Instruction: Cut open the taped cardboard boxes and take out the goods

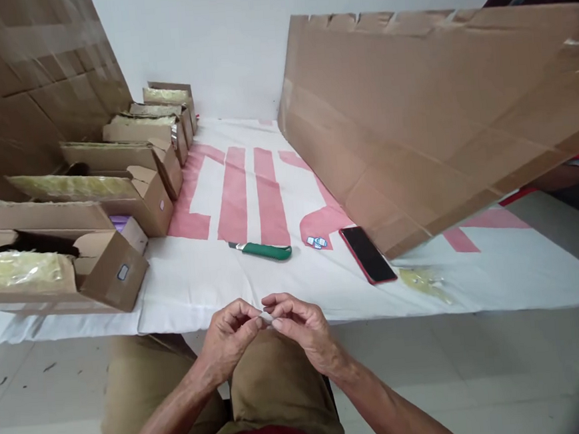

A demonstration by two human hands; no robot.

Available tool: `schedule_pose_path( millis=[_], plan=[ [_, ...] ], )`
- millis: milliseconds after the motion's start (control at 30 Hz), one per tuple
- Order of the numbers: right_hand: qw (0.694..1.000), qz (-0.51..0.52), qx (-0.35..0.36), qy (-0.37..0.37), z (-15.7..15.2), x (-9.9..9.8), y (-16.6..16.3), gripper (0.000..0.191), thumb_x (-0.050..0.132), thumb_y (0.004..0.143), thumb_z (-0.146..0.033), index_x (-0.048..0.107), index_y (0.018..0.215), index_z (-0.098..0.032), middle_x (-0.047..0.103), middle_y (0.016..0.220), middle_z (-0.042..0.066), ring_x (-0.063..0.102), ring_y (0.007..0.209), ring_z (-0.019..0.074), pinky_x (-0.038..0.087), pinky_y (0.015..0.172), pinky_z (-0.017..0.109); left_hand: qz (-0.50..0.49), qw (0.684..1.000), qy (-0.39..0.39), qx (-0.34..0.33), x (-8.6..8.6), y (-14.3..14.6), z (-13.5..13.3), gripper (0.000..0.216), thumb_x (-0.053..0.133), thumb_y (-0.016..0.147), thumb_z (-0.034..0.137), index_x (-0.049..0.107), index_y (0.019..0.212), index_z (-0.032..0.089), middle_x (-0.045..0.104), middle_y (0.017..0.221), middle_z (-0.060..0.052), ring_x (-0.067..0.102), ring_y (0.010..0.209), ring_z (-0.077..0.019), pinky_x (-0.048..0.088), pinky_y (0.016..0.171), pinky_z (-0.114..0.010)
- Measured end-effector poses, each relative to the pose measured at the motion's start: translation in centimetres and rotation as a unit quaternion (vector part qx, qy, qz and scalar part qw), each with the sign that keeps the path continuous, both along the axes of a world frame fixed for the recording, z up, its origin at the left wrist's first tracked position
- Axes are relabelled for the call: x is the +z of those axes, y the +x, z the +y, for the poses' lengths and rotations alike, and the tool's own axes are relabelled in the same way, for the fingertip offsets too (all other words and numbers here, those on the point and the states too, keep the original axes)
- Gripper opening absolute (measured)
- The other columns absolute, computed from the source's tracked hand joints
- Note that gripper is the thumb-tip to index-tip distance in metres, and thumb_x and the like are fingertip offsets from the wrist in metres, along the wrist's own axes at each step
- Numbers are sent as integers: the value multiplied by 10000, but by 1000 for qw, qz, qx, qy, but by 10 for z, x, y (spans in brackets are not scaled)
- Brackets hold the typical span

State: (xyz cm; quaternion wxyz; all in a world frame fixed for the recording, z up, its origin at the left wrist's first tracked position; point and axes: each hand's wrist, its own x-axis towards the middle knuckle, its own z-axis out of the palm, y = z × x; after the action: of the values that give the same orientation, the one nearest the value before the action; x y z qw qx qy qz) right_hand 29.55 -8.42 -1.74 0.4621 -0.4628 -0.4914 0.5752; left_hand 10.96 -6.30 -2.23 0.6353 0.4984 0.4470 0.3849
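Between my fingertips is a small pale, whitish piece [266,317], too small to tell its kind. My left hand [232,332] pinches it from the left. My right hand [302,324] pinches its other side, thumb and fingers drawn together. Both hands are just off the table's front edge, above my lap. Beyond them on the cloth lies a green utility knife [267,250], its tip pointing left. Right of the knife sit several small blue-and-white labels [317,242]. A black phone with a red case [369,255] rests farther right.
Open cardboard boxes [116,267] line the left side, some with yellowish tape. A large cardboard panel [426,112] leans across the right side. Yellowish crumpled plastic [425,282] lies near the front edge of the white-and-pink cloth [194,278]. Another person's arm [552,179] shows behind the panel.
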Motion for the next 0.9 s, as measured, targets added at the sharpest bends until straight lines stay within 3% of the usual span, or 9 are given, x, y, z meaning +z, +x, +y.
schedule_pose_path(
  millis=[67,133,200,333,467,633,767,900],
  plan=[
    [998,-56,-14,34,7,-4,18,129,738,846,-351,748,816,-225,752,1166,70,692,1061,215,528,919,328,30,999,33,14,-7,6,1,311,730,839,492,700,847,183,757,814,-65,670,763,-181,524,732,-296],
    [976,-189,-63,90,21,-7,46,170,662,892,-369,742,853,-224,773,1058,62,710,958,204,542,848,312,81,991,89,56,-14,8,2,271,689,875,453,709,958,196,780,890,-69,697,818,-193,543,775,-311],
    [911,-362,-133,146,43,-10,82,237,567,935,-385,732,886,-223,775,916,49,701,832,194,538,760,301,139,974,151,98,-22,6,4,240,658,897,408,717,1017,209,788,934,-70,712,857,-200,559,804,-320],
    [832,-495,-187,164,93,-12,146,266,495,944,-323,730,901,-204,774,954,94,675,831,219,489,764,329,191,947,233,112,-41,-1,9,147,621,922,301,729,988,228,780,930,-68,739,876,-213,585,783,-317],
    [761,-605,-155,174,126,-18,168,258,500,947,-231,748,898,-184,767,986,141,636,896,249,401,805,358,196,918,332,89,-55,-4,10,161,611,921,192,710,1036,245,773,929,-68,746,868,-218,587,758,-313],
    [690,-696,-79,182,137,-25,164,300,480,982,-174,771,924,-132,737,934,174,567,885,258,300,801,387,197,900,382,65,-53,-6,8,250,581,933,106,658,1116,258,748,931,-57,728,840,-193,572,723,-275],
    [661,-725,-29,189,135,-25,167,303,483,986,-163,782,945,-140,745,954,155,551,920,255,280,824,395,190,897,394,69,-49,-6,8,287,583,919,84,639,1142,255,728,921,-52,713,834,-184,566,717,-261],
    [651,-736,2,187,132,-24,174,285,524,947,-139,796,1032,-149,774,1025,129,583,945,254,304,860,395,181,899,393,71,-48,-6,7,318,592,898,67,646,1149,255,734,929,-50,718,852,-185,572,744,-266]
  ],
)
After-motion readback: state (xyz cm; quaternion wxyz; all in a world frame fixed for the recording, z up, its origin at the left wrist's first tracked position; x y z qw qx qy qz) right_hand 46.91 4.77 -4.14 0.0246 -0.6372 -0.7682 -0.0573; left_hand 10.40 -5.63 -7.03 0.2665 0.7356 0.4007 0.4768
